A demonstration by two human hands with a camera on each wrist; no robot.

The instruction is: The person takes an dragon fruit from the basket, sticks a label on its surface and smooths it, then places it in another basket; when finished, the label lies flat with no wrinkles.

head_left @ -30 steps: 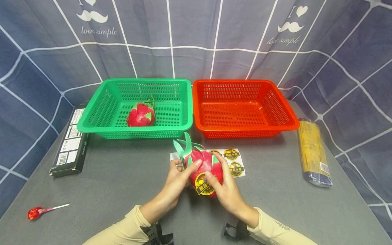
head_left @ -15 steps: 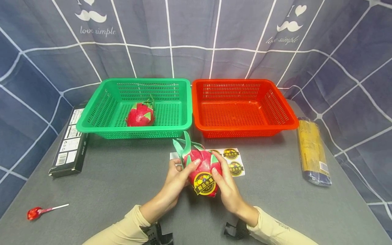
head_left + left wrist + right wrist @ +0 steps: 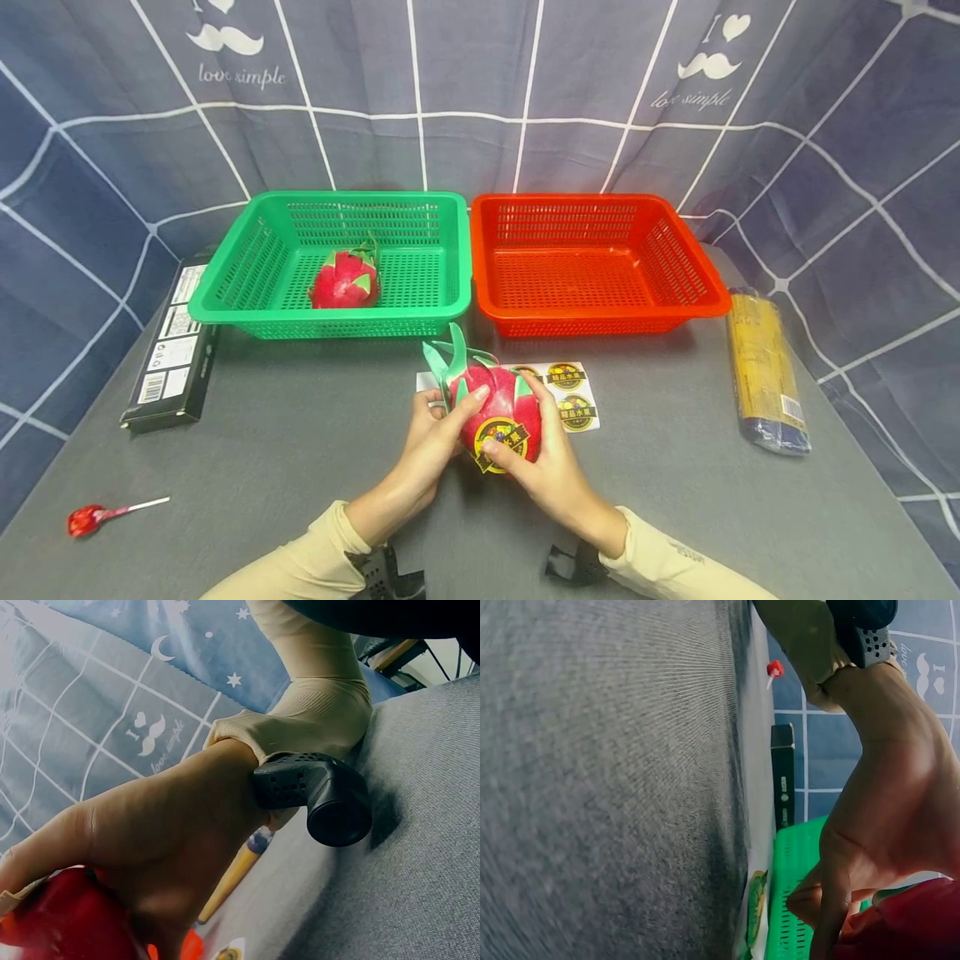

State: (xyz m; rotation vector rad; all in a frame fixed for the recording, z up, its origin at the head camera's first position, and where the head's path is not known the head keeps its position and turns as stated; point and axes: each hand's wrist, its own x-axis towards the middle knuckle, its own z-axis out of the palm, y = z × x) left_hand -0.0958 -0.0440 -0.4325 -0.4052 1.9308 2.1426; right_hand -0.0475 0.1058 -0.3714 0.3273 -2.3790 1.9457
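Dragon fruit (image 3: 510,404) is held over the grey desk (image 3: 300,467), gripped between the partly curled left hand (image 3: 429,442) and right hand (image 3: 561,467), its round label (image 3: 501,428) partly covered by the latter. The desk is enclosed on three sides by checked blue-grey curtains (image 3: 480,67), before which a green basket (image 3: 330,318) and a red basket (image 3: 607,314) are set side by side.
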